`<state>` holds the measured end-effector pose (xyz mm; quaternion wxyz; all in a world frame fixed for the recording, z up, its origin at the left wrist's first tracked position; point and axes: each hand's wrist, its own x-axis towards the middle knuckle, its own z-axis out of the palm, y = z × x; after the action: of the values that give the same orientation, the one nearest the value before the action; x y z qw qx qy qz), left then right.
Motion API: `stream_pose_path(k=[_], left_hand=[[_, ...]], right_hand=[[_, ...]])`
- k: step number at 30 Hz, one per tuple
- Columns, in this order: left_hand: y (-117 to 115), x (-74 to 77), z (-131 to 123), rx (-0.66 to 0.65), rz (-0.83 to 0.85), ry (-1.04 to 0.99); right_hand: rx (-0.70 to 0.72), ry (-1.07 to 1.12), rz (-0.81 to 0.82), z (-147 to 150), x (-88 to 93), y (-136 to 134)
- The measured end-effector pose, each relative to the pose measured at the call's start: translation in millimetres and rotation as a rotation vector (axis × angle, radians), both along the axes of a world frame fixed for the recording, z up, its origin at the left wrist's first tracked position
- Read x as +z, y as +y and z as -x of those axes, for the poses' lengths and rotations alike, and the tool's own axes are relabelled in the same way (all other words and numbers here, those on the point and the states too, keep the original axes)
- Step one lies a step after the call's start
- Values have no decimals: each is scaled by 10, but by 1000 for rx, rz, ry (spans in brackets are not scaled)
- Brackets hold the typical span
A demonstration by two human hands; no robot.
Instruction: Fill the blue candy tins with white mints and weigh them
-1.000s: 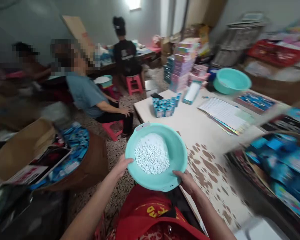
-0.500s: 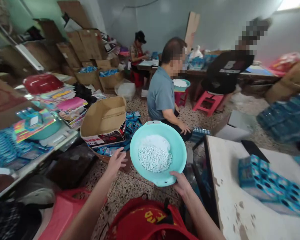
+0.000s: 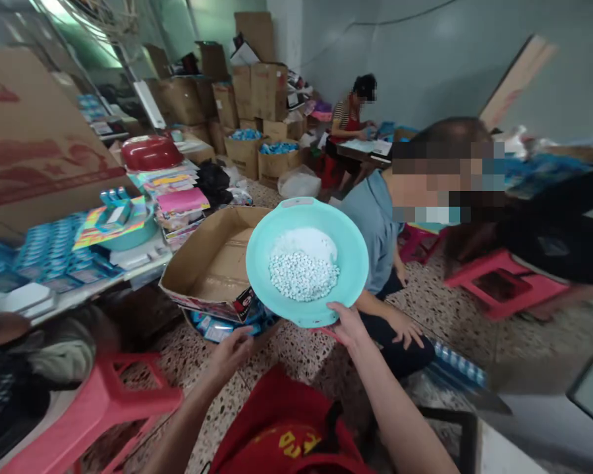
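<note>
A turquoise plastic basin (image 3: 259, 263) is held up in front of me. Small white pellets (image 3: 304, 276) lie in it, with white powder (image 3: 313, 243) behind them. My right hand (image 3: 344, 322) is closed on the basin's near right rim, thumb over the edge. Left of the basin and apart from it, my left hand (image 3: 233, 352) holds nothing, its fingers loosely stretched out. Just beyond those fingers are blue packets (image 3: 217, 329), which fill a carton under an open cardboard box (image 3: 222, 253).
A co-worker in a blue-grey shirt (image 3: 363, 210) sits close behind the basin. Red stools stand at left (image 3: 113, 395) and right (image 3: 507, 283). On the left, a table (image 3: 128, 273) bears stacked blue packs. Filled cartons (image 3: 242, 155) stand further back.
My view has swung left, so the white table with blue packs has mostly left the right side. The basin now overlaps the cardboard box. My left hand's fingers are less spread.
</note>
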<state>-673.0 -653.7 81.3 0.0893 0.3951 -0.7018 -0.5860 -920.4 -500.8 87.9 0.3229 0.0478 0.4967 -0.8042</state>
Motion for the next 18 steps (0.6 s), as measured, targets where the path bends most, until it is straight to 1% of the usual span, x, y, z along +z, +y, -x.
stream_pose_path(k=[3, 5, 7, 9, 10, 11, 13, 16, 18], left_hand=[[-56, 151, 164, -11, 202, -45], [-150, 205, 307, 3, 391, -67], [-273, 217, 465, 27, 624, -129], [-402, 200, 617, 24, 823, -274], [-463, 185, 683, 2, 884, -367], [-518, 167, 741, -29, 914, -462], [-610, 126, 826, -105, 915, -614], [-694, 68, 888, -205, 841, -746], [-714, 45, 898, -219, 788, -797]], right_hand=[[14, 35, 8, 411, 14, -407], [-4, 67, 12, 678, 12, -688], [-43, 114, 12, 947, 17, -965], [-98, 174, 6, 1217, 37, -1230], [-131, 205, -1, 1350, 51, -1355], [-165, 234, -11, 1481, 65, -1475], [-226, 272, -39, 1737, 79, -1696], [-287, 277, -85, 2111, 36, -1980], [-287, 260, -110, 2357, -41, -2145]])
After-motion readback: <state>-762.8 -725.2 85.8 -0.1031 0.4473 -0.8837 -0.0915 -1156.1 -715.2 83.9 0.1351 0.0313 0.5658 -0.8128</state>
